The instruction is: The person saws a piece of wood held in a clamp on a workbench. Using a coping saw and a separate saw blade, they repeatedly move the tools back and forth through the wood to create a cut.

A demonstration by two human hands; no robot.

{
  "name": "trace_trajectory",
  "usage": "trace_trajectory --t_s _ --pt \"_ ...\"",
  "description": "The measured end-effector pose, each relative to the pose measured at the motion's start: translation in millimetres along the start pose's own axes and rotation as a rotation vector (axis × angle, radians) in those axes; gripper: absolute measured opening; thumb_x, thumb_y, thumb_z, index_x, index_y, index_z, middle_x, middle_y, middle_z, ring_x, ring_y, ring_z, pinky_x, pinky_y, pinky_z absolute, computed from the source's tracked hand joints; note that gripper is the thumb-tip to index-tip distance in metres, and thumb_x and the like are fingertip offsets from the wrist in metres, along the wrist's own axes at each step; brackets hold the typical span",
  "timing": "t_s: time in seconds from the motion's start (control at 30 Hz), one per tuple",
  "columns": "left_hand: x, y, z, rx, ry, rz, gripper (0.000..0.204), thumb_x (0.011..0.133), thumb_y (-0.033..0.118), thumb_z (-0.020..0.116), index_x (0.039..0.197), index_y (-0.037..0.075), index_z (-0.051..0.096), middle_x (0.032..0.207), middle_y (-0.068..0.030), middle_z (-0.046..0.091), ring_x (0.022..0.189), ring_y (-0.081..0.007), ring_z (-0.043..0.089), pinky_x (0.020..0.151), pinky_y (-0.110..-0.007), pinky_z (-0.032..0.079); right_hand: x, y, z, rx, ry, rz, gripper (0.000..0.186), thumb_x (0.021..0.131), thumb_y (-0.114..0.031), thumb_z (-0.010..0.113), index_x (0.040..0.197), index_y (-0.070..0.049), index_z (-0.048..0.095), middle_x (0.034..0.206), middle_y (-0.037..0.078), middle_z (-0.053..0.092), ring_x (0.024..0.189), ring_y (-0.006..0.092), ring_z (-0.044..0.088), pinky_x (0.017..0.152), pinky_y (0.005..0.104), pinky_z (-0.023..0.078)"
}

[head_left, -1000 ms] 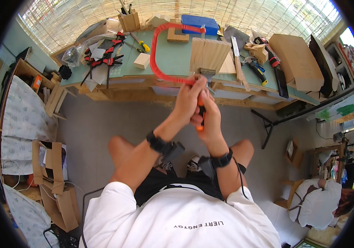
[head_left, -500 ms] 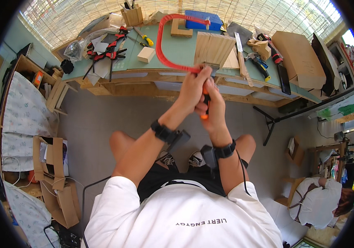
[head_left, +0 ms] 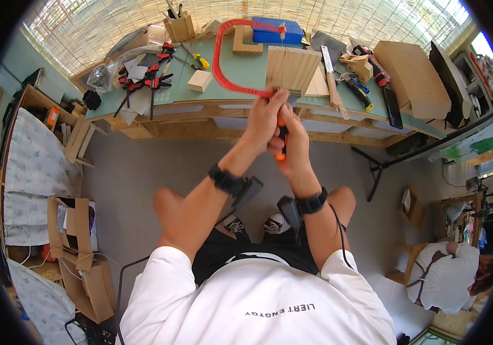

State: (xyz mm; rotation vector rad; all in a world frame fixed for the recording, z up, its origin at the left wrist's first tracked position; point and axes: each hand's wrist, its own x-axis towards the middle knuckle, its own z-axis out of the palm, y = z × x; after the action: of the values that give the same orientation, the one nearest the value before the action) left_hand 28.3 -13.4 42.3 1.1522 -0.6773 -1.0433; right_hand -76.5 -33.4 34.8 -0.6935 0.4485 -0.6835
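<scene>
Both of my hands grip the handle of a coping saw with a deep red U-shaped frame (head_left: 216,62). My left hand (head_left: 261,123) is closed near the top of its black and orange handle (head_left: 283,144), and my right hand (head_left: 296,144) wraps round it from the other side. The frame bows out to the left over the bench. Its thin blade runs up along a pale wooden board (head_left: 299,64), which stands at the bench's front edge. Exactly how deep the blade sits in the wood is hard to make out. My fingers hide part of the handle.
On the green workbench (head_left: 241,73) lie red-and-black clamps (head_left: 153,79), a wood block (head_left: 200,81), a screwdriver (head_left: 201,61), a blue box (head_left: 292,35), a handsaw (head_left: 328,60) and a cardboard box (head_left: 409,80). A black stand (head_left: 376,168) is on the floor. Another person (head_left: 446,275) sits at right.
My hands and the saw have shifted slightly away from me, toward the board. The whole view has drifted a little too. Both hands keep the same grip.
</scene>
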Motion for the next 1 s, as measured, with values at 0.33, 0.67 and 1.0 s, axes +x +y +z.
trace_trajectory --t_s 0.33,0.67,1.0 --pt "7 -1 0 -0.118 -0.005 0.060 0.029 0.101 0.035 0.057 0.103 0.006 0.056 0.070 -0.0046 0.060 0.063 -0.0166 0.064 0.052 -0.028 0.048 3 -2 4 0.013 -0.034 0.002 0.020 0.101 -0.039 0.055 0.096 -0.020 0.052 0.071 -0.005 0.048 0.048 0.0041 0.041 0.038 0.0190 0.025" --pt "11 0 4 -0.125 0.023 0.061 0.029 0.101 0.033 0.058 0.102 0.004 0.056 0.072 -0.0050 0.060 0.065 -0.0171 0.064 0.054 -0.028 0.049 13 -2 -2 0.044 -0.015 0.011 0.020 0.101 -0.036 0.054 0.093 -0.018 0.049 0.069 -0.003 0.049 0.047 0.0064 0.042 0.037 0.0208 0.030" --pt "11 7 6 -0.085 0.014 0.049 0.030 0.103 0.035 0.053 0.102 0.005 0.057 0.071 -0.0037 0.060 0.062 -0.0140 0.062 0.051 -0.025 0.048 8 -1 -3 0.028 -0.024 0.003 0.021 0.101 -0.038 0.055 0.094 -0.018 0.051 0.070 -0.004 0.049 0.050 0.0065 0.044 0.041 0.0215 0.031"
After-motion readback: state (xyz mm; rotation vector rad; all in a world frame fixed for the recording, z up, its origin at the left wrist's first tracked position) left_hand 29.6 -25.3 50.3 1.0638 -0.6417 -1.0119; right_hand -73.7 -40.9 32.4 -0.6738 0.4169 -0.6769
